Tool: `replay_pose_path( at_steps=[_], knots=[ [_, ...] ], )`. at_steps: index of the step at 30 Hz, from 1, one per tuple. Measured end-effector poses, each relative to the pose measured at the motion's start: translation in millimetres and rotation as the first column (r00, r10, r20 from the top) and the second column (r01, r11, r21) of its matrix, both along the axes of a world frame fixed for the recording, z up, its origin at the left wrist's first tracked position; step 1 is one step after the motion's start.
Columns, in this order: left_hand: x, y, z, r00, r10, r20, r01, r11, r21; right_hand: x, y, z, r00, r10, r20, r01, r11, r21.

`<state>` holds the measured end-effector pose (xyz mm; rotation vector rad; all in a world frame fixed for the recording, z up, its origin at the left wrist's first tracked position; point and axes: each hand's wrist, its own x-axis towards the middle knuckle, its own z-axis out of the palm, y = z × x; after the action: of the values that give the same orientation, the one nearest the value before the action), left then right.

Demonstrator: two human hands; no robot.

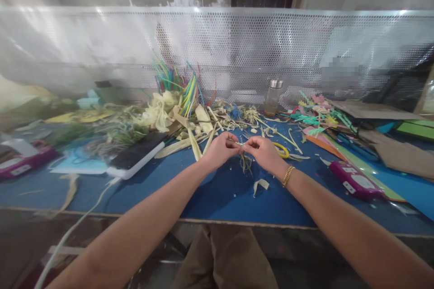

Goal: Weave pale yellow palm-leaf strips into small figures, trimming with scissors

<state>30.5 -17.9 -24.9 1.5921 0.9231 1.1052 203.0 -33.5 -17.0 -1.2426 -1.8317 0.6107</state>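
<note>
2 bare hands meet above the middle of the blue table [217, 196]. The left hand [220, 148] and the right hand [263, 151] are knuckle to knuckle, their fingertips nearly touching. Both are closed in a tight pinch, thumb against forefinger and the other fingers curled in, on the top of a small bundle of dry strips [245, 162]. The bundle's loose ends hang down between the hands, just over the tabletop. The right wrist wears a gold bracelet [288, 176]. Just below the hands, 1 pale curled scrap [261, 185] lies on the blue surface, and a yellow ring [282, 150] lies flat just behind the right hand. Left of the hands, a flat black slab with a white edge [135, 159] rests at an angle, with a white cable [71, 230] trailing from near it over the table's front edge. Behind it is a heap of pale leaf strips [169, 110], with a bunch of coloured strips [179, 83] standing up at the back. A clear bottle with a metal cap [273, 97] stands upright near the perforated screen [305, 45] along the table's far side. To the right lie a magenta tool [354, 180] and a scatter of coloured paper pieces [318, 115], well apart from the hands.
</note>
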Motion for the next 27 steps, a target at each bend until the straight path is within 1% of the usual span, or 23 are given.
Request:
replay_pose_path(
  at_steps=[3, 5, 9, 13, 15, 18, 20, 23, 25, 27],
  knots=[
    [0.4, -2.8, 4.7, 0.992, 0.101, -0.08, -0.088, 0.985, 0.149, 0.1, 0.6, -0.9, 1.0, 0.004, -0.014, -0.004, 1.0, -0.018],
    [-0.2, -4.7, 6.3, 0.983, 0.147, -0.111, -0.117, 0.963, 0.244, 0.5, 1.0, -2.6, 1.0, 0.009, -0.016, -0.009, 1.0, -0.022],
    [-1.7, -7.9, 6.6, 0.963, 0.194, -0.185, -0.107, 0.911, 0.397, 0.9, 1.1, -5.3, 0.999, 0.019, -0.029, -0.019, 1.0, -0.013],
    [-2.1, -8.0, 5.6, 0.924, 0.236, -0.302, -0.072, 0.881, 0.468, 1.1, -0.6, -3.3, 0.999, 0.034, -0.043, -0.035, 0.999, -0.037],
    [-2.3, -6.1, 4.2, 0.918, 0.236, -0.319, -0.066, 0.884, 0.463, 1.5, -1.5, -1.4, 0.999, 0.042, -0.023, -0.043, 0.999, -0.031],
    [-2.9, -2.2, 2.0, 0.926, 0.21, -0.315, -0.065, 0.907, 0.416, 2.5, -2.3, 1.1, 0.998, 0.046, 0.038, -0.046, 0.999, 0.008],
    [-3.3, 0.1, 1.5, 0.931, 0.181, -0.318, -0.052, 0.926, 0.373, 3.0, -2.4, 2.0, 0.994, 0.031, 0.104, -0.037, 0.998, 0.056],
    [-3.6, 1.4, 2.5, 0.937, 0.156, -0.313, -0.043, 0.939, 0.342, 3.3, -2.1, 2.4, 0.979, -0.011, 0.205, -0.021, 0.988, 0.155],
    [-3.2, 0.5, 3.1, 0.951, 0.121, -0.284, -0.037, 0.958, 0.286, 3.6, -1.6, 1.9, 0.97, -0.03, 0.24, -0.021, 0.978, 0.207],
    [-2.3, -1.5, 3.0, 0.97, 0.062, -0.237, -0.019, 0.983, 0.18, 4.1, -0.4, 0.9, 0.97, -0.031, 0.241, -0.022, 0.977, 0.213]
  ],
)
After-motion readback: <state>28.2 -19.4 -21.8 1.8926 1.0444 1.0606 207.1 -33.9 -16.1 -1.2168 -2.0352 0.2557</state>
